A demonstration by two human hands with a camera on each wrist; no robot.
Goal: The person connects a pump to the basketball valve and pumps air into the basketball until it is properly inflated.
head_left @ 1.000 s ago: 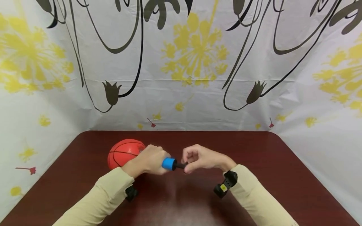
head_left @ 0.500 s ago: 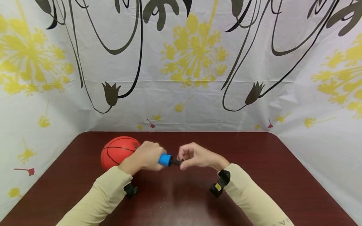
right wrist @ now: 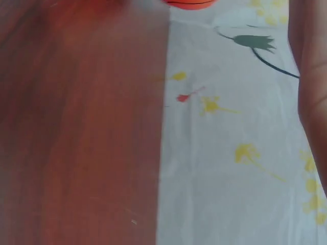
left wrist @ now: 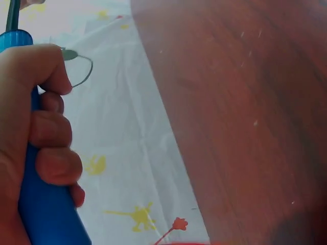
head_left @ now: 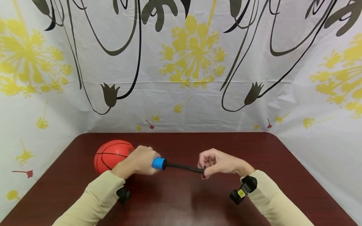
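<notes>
My left hand [head_left: 143, 160] grips the blue barrel of a ball pump [head_left: 159, 163], with fingers wrapped around it in the left wrist view. A thin black rod [head_left: 183, 167] extends far out of the barrel to the right. At its end, my right hand [head_left: 222, 163] pinches the small black handle between thumb and fingers. Behind the left hand sits a red basketball [head_left: 113, 155] with black lines. That hand hides where the pump's other end meets the ball. In the right wrist view, only an edge of my right hand [right wrist: 314, 97] shows.
A dark red-brown table [head_left: 175, 201] lies beneath both hands. White cloth [head_left: 183, 103] printed with flowers and vines hangs behind it and along both sides. Black wrist cameras are strapped on both wrists.
The rod was mostly inside the barrel and now stands well out, the right hand having moved right with the handle. Left hand, pump barrel and basketball have shifted slightly left.
</notes>
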